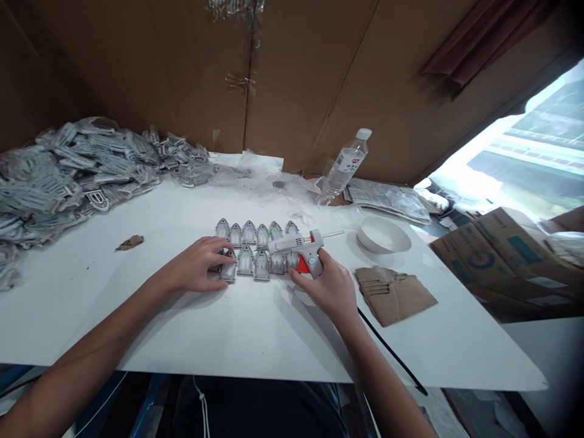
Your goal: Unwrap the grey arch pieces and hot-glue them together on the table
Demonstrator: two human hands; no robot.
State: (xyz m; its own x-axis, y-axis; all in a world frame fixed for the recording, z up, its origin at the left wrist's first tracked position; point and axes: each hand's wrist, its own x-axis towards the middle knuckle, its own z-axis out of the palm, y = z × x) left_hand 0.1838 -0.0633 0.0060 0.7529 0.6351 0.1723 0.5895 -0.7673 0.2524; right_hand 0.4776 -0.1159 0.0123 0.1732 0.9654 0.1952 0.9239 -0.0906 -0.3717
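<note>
My right hand [331,286] is wrapped around the handle of a white glue gun [296,243] with a red trigger. Its nozzle points left, above two rows of small grey arch-shaped pieces [245,260], and it hides part of some of them. A glue stick [333,233] juts from the gun's rear. At the left end of the front row, my left hand [201,264] has its thumb and fingers closed around the edges of one arch-shaped piece [227,271]. The fingers partly cover that piece.
A large heap of bagged grey pieces [91,164] fills the back left. On the right are a white bowl [385,236], a folded cardboard piece [395,295] and a black cord [392,351]. Behind stands a tilted plastic bottle [349,161]. Cardboard boxes [506,255] lie beyond the table.
</note>
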